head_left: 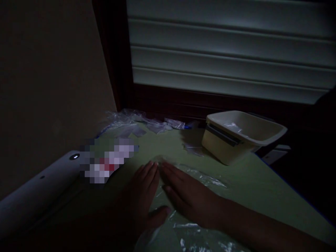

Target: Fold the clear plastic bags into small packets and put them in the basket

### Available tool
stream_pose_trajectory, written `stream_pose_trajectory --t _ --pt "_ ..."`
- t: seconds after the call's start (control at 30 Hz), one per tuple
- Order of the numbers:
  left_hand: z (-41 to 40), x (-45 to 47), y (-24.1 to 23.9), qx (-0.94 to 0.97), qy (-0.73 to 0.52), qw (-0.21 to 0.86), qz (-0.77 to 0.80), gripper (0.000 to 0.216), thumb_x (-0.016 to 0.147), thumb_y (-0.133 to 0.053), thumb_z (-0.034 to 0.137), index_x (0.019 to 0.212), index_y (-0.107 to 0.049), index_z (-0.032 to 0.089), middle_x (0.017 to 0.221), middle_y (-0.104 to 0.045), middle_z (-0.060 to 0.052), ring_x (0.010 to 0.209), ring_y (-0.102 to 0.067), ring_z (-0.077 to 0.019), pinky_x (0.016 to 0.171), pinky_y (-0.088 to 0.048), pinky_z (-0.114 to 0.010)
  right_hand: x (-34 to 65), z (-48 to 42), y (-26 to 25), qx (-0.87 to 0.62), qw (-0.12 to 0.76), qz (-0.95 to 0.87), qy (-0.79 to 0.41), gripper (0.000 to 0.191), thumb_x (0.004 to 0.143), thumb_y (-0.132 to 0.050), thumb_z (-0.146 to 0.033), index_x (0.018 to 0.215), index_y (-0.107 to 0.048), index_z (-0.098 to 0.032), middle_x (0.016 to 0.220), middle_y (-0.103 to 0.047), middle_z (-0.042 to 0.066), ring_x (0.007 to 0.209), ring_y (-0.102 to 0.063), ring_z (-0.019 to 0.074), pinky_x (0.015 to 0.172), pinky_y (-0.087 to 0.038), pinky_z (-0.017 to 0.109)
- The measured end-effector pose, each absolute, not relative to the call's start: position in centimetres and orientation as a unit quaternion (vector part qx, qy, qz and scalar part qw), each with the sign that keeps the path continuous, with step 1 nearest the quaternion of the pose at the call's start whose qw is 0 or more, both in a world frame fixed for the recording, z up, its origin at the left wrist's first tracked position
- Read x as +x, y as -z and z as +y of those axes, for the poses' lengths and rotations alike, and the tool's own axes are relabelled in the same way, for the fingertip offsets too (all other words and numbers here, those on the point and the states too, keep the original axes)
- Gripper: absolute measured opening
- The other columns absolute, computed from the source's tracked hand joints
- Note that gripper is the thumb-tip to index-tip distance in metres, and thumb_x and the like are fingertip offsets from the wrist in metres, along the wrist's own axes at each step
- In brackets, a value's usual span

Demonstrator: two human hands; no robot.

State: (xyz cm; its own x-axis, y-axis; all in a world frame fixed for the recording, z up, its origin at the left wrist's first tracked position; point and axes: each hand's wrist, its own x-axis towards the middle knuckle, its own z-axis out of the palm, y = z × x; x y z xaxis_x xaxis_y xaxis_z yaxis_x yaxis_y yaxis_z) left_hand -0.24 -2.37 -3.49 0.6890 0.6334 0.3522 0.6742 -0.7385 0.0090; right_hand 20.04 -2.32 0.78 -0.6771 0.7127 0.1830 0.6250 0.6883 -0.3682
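A clear plastic bag lies spread on the green tabletop. My left hand rests flat on its far part, fingers stretched forward and thumb held out to the right. Beside it, my right hand also lies on the plastic, slanting in from the right with fingers straight. The fingertips of both hands nearly meet at the far end of the bag. Neither hand grips anything that I can see. Dim light hides the detail under the palms.
A cream plastic bin with a dark handle stands at the back right, some clear plastic inside. Crumpled clear bags line the back edge. A blurred-out item and a long white device lie at the left, near the wall.
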Motion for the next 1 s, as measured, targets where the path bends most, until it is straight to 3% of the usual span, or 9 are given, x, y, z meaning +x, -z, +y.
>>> stream_pose_trajectory --t 0.13,0.3,0.5,0.67,0.77,0.87,0.93,1.0 --pt "-2.7 -0.1 2.8 -0.914 0.153 0.028 -0.375 0.070 0.086 -0.056 0.042 0.140 -0.034 0.003 0.148 -0.029 -0.023 0.137 -0.028 -0.0369 0.106 -0.037 -0.053 21.7 -0.4 0.9 -0.413 0.130 -0.898 -0.080 0.055 0.095 -0.042 -0.031 0.139 -0.039 0.002 0.145 -0.037 0.026 0.136 -0.034 0.0314 0.110 -0.031 0.050" --pt "-2.7 -0.2 2.0 -0.913 0.128 -0.018 -0.387 0.074 0.085 -0.058 0.044 0.141 -0.033 0.003 0.150 -0.024 -0.023 0.137 -0.026 -0.0380 0.107 -0.035 -0.055 24.8 0.8 1.5 -0.440 0.129 -0.888 -0.034 0.057 0.097 -0.038 -0.040 0.141 -0.039 -0.004 0.146 -0.036 0.024 0.137 -0.032 0.0299 0.109 -0.031 0.053" --pt "-2.9 -0.2 0.9 -0.921 0.107 -0.064 -0.369 0.075 0.081 -0.064 0.043 0.142 -0.036 0.011 0.151 -0.025 -0.016 0.139 -0.025 -0.0338 0.111 -0.030 -0.052 26.2 1.6 1.5 -0.435 0.095 -0.895 -0.004 0.055 0.099 -0.034 -0.041 0.142 -0.037 -0.007 0.148 -0.035 0.022 0.139 -0.029 0.0296 0.110 -0.027 0.055" --pt "-2.7 -0.3 0.9 -0.929 0.117 -0.076 -0.342 0.072 0.079 -0.066 0.038 0.141 -0.038 0.013 0.150 -0.029 -0.016 0.136 -0.030 -0.0350 0.110 -0.031 -0.055 25.9 0.7 -0.2 -0.435 0.193 -0.877 0.059 0.046 0.092 -0.046 -0.027 0.133 -0.046 -0.006 0.135 -0.049 0.025 0.125 -0.047 0.0330 0.099 -0.043 0.051" --pt "-2.5 -0.3 1.1 -0.926 0.137 -0.068 -0.346 0.068 0.081 -0.065 0.035 0.140 -0.040 0.012 0.148 -0.031 -0.017 0.135 -0.032 -0.0362 0.107 -0.035 -0.056 24.5 -1.7 -1.6 -0.373 0.266 -0.888 0.025 0.027 0.090 -0.043 -0.017 0.111 -0.059 -0.010 0.102 -0.065 0.018 0.091 -0.063 0.0249 0.076 -0.055 0.039" --pt "-2.3 -0.3 1.2 -0.930 0.136 -0.055 -0.337 0.062 0.085 -0.060 0.038 0.137 -0.043 0.010 0.147 -0.033 -0.019 0.135 -0.031 -0.0354 0.108 -0.033 -0.055 22.6 -4.2 -1.7 -0.296 0.304 -0.905 -0.023 0.016 0.086 -0.044 -0.013 0.087 -0.060 -0.015 0.075 -0.065 0.009 0.069 -0.060 0.0190 0.058 -0.053 0.030" --pt "-2.1 -0.3 1.2 -0.937 0.122 -0.050 -0.323 0.060 0.090 -0.052 0.043 0.138 -0.042 0.009 0.148 -0.032 -0.020 0.136 -0.031 -0.0355 0.109 -0.032 -0.055 21.6 -5.1 -1.0 -0.224 0.338 -0.914 -0.013 0.016 0.090 -0.044 -0.014 0.095 -0.060 -0.015 0.074 -0.067 0.006 0.065 -0.060 0.0164 0.057 -0.052 0.027" --pt "-1.9 -0.4 1.2 -0.943 0.111 -0.041 -0.310 0.061 0.091 -0.049 0.045 0.139 -0.040 0.008 0.148 -0.031 -0.020 0.136 -0.030 -0.0357 0.109 -0.030 -0.054 20.9 -5.4 -0.2 -0.181 0.342 -0.922 -0.023 0.019 0.096 -0.043 -0.016 0.106 -0.058 -0.012 0.088 -0.071 0.008 0.080 -0.064 0.0157 0.068 -0.054 0.026"
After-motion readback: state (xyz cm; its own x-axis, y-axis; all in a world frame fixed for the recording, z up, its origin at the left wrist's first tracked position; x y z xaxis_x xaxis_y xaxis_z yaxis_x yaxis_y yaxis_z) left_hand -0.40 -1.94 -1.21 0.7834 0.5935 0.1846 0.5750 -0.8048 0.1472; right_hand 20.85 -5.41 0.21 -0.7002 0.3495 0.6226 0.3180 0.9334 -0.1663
